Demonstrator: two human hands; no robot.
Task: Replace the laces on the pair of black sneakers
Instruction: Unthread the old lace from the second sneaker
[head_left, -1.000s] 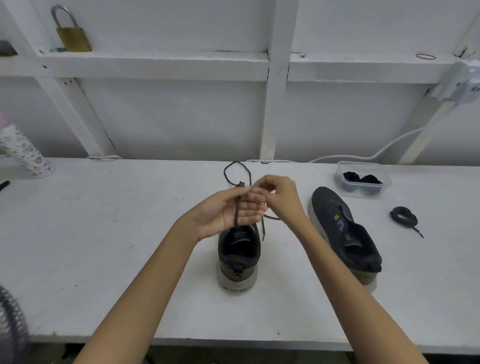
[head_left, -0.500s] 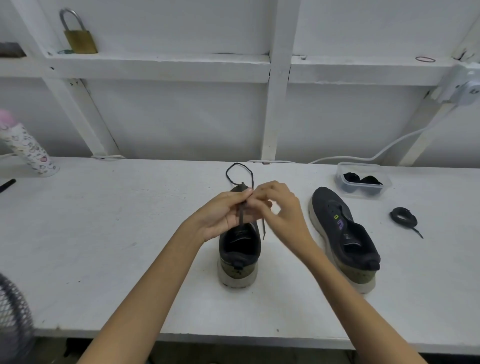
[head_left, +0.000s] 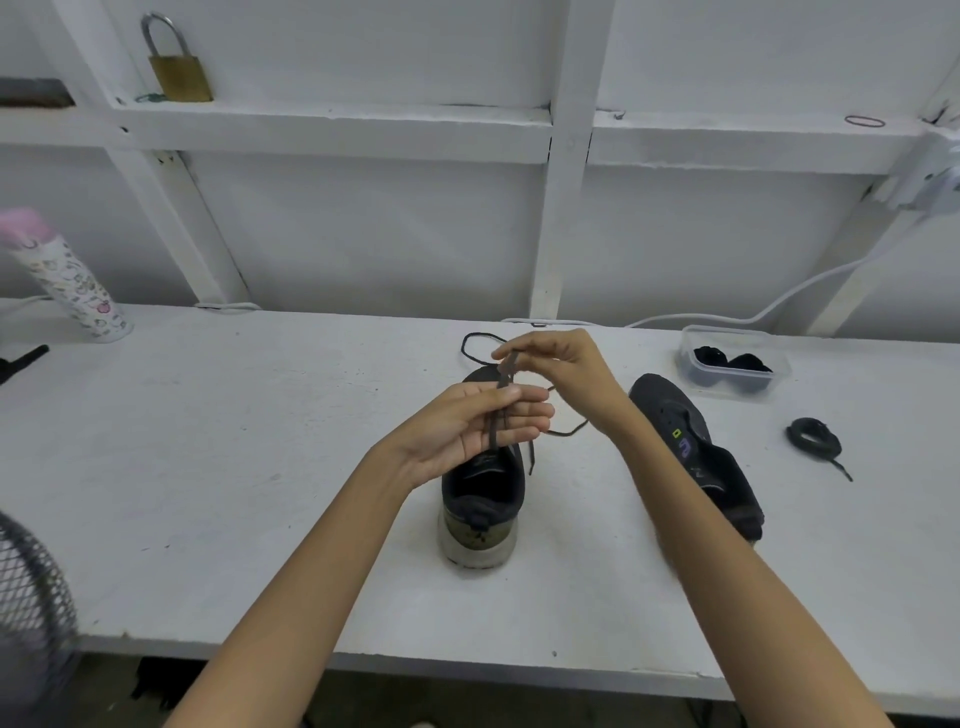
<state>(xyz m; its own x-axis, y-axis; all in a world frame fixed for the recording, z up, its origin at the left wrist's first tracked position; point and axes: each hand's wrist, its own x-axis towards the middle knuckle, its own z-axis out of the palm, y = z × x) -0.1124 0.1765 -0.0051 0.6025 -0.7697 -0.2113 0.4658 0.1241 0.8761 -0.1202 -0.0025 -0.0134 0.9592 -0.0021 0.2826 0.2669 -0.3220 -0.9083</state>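
Note:
A black sneaker (head_left: 480, 499) stands on the white table (head_left: 208, 467), heel toward me. Above its tongue my left hand (head_left: 467, 426) holds a doubled strand of the dark lace (head_left: 493, 423) across its fingers. My right hand (head_left: 558, 371) is raised just beyond it and pinches the upper end of that lace. The rest of the lace loops on the table behind the shoe's toe. The second black sneaker (head_left: 696, 454) lies to the right with no lace in it; my right forearm covers part of it. A coiled black lace (head_left: 813, 441) lies further right.
A clear plastic box (head_left: 732, 366) with dark bundles sits at the back right. A patterned bottle (head_left: 67, 283) stands at far left, a padlock (head_left: 176, 65) on the shelf above. A fan grille (head_left: 31, 613) shows at the lower left edge.
My right hand has lifted up and away from my left hand, drawing the lace upward. My left hand's fingers have straightened a little under the strand.

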